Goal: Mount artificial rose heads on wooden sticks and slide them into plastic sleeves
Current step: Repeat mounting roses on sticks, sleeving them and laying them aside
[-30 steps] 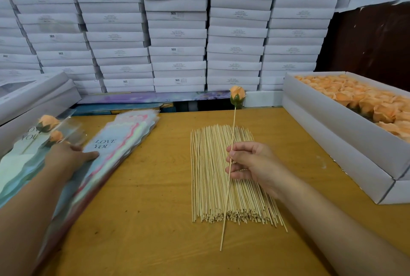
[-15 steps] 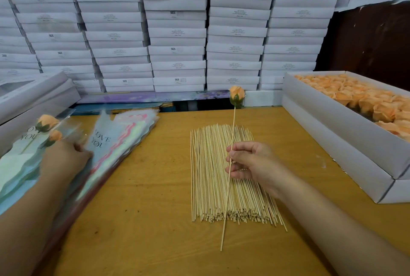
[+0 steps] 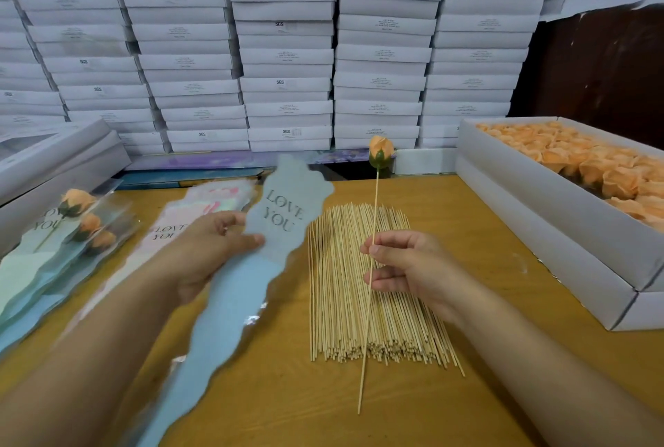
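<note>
Rose head (image 3: 381,155) is sitting atop a stick (image 3: 370,267), upright over the stick pile (image 3: 373,288); right hand (image 3: 409,274) is pinching it mid-length. Left hand (image 3: 212,249) is gripping a blue sleeve (image 3: 251,267) just left of the pile, above the table (image 3: 485,231).

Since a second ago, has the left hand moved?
Yes. The left hand has come right from the sleeve stack toward the pile of sticks, holding a blue sleeve.
</note>
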The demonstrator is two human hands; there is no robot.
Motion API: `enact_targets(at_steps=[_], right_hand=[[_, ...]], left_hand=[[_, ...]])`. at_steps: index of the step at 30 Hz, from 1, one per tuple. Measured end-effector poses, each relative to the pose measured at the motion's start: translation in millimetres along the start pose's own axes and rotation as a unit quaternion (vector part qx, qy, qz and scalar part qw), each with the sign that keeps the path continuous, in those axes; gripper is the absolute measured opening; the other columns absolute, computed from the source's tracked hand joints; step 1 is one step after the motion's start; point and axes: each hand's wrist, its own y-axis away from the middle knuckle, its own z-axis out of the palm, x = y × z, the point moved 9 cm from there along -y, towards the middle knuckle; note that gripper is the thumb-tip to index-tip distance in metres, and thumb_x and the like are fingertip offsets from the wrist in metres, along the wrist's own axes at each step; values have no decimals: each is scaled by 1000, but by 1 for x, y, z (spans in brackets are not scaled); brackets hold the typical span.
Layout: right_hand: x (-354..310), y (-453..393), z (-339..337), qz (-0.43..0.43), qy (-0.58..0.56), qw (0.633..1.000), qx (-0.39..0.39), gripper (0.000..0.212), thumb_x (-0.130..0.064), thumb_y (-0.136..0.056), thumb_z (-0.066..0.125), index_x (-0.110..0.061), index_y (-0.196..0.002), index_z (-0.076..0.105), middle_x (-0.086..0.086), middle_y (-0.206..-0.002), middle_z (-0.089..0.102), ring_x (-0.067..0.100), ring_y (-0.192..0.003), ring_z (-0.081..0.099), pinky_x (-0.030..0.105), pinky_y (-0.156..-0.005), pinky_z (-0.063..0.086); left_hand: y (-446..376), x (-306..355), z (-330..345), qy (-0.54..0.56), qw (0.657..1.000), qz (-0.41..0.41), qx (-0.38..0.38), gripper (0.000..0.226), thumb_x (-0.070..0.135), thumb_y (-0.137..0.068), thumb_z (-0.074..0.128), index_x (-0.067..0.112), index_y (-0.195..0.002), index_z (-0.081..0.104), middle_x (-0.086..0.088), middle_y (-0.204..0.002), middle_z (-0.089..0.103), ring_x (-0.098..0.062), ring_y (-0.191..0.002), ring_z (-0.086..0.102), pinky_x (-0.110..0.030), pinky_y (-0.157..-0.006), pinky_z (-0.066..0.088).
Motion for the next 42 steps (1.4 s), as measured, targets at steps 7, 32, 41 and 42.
enact_targets(at_steps=[7, 32, 41, 42], right_hand=[[-10, 2, 1, -18, -73, 997, -16, 21, -4, -89, 69, -4, -110, 70, 9, -96, 77, 24, -71, 73, 26, -59, 60], [-9, 5, 8, -20, -97, 995, 5, 7, -2, -91, 68, -3, -94, 74, 10, -81, 76, 29, -73, 76, 22, -57, 59], [-4, 10, 17, -18, -61, 998, -4, 13, -4, -91, 70, -13, -86, 79, 10, -92, 77, 31, -77, 76, 24, -59, 60], [-4, 10, 15, -17, -61, 998, 2, 12, -4, -91, 70, -12, -88, 78, 10, -94, 77, 31, -77, 76, 24, -58, 59]], left_hand=[[16, -23, 73, 83, 995, -5, -63, 28, 4, -85, 71, 7, -112, 72, -19, -102, 76, -31, -82, 77, -34, -61, 61], [25, -12, 95, 46, 986, 13, -161, 30, 44, -71, 80, 26, -95, 80, -3, -95, 77, -20, -89, 75, -31, -74, 60], [11, -19, 99, 76, 996, -12, -44, 27, 22, -93, 70, 26, -68, 80, -13, -84, 78, -25, -70, 76, -31, -55, 58], [10, -22, 98, 79, 996, -16, -40, 30, 21, -92, 71, 28, -64, 79, -14, -84, 78, -26, -70, 76, -32, -55, 58]])
